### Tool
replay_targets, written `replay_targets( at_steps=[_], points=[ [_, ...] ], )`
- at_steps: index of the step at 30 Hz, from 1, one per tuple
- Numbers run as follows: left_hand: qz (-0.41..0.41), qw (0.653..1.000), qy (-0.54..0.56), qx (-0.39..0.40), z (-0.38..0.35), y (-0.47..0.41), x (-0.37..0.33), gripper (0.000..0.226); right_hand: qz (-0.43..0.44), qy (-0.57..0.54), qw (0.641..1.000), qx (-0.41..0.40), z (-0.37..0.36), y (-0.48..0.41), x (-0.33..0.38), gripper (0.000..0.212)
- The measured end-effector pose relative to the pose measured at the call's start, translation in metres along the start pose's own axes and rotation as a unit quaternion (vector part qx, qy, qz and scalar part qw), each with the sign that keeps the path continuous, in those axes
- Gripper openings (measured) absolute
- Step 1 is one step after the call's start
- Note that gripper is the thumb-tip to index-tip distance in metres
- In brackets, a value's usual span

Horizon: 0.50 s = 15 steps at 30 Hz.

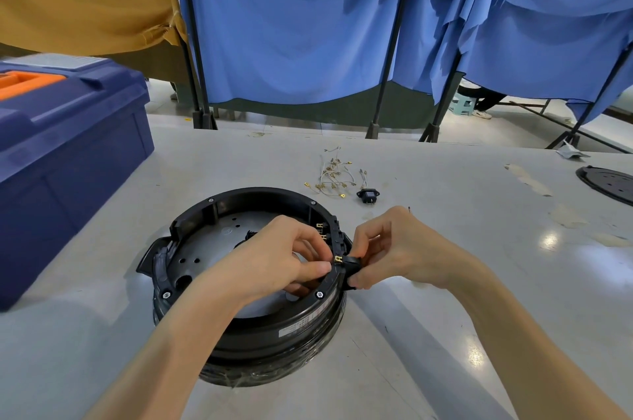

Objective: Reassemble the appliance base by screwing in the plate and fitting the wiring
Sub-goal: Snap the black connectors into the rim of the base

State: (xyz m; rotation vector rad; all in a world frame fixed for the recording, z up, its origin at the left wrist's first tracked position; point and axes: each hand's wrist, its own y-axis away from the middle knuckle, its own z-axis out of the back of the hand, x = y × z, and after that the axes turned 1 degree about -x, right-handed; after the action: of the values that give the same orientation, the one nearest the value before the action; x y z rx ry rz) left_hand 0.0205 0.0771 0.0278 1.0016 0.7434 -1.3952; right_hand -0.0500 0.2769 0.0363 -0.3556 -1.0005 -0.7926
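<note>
Both hands meet at the right rim of the appliance base on the surface. The right hand grips the black socket from outside, and the left hand pinches its brass terminal from inside.

Two bare hands on bare forearms, as I see them through the head camera.
My left hand and right hand are uncovered. Each forearm is bare along all of its length that I can see, slim and smooth, and the left thumbnail is trimmed short.
</note>
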Motion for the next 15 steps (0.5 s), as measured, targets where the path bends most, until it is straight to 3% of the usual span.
replay_targets(
  at_steps=[15],
  points=[
    [0.015, 1.000, 0.026, 0.002, 0.0015, -0.0003, -0.0007, 0.021, -0.012, 0.005, 1.000, 0.016, 0.0042, 0.0016, 0.0026, 0.017]
  ],
)
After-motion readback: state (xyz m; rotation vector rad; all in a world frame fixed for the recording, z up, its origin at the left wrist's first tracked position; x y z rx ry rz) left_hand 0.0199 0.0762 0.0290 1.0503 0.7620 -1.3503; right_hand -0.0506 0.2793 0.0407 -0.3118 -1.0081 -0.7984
